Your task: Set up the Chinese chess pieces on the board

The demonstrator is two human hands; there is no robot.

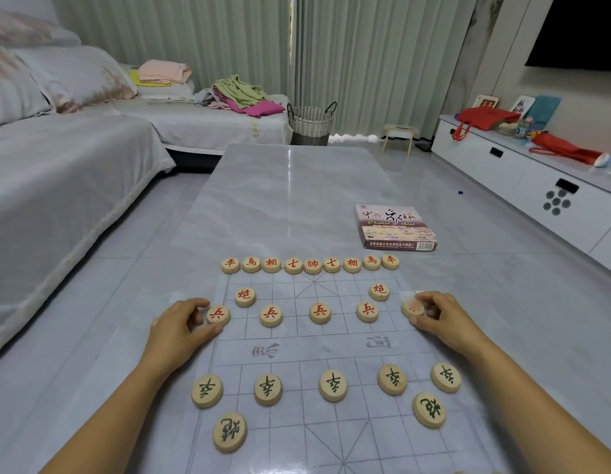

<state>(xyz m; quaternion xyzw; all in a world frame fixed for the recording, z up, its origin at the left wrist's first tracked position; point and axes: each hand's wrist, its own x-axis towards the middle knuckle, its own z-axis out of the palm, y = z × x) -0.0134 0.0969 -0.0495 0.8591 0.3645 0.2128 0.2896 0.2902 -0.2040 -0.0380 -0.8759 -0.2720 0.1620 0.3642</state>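
Observation:
A thin translucent chess board (331,436) lies on the grey marble table. Round wooden pieces stand on it: a far row of several red pieces (312,265), two red cannons (245,296), and a line of red soldiers. Near me stand several black soldiers (333,385) and two black cannons (229,432). My left hand (180,328) pinches the leftmost red soldier (218,314) at the board's left edge. My right hand (441,318) pinches the rightmost red soldier (412,307) at the right edge, its face partly blurred.
The chess box (393,227) lies on the table beyond the board, to the right. A sofa with folded clothes is at left, a woven basket (310,123) beyond the table, and a white cabinet (536,179) at right.

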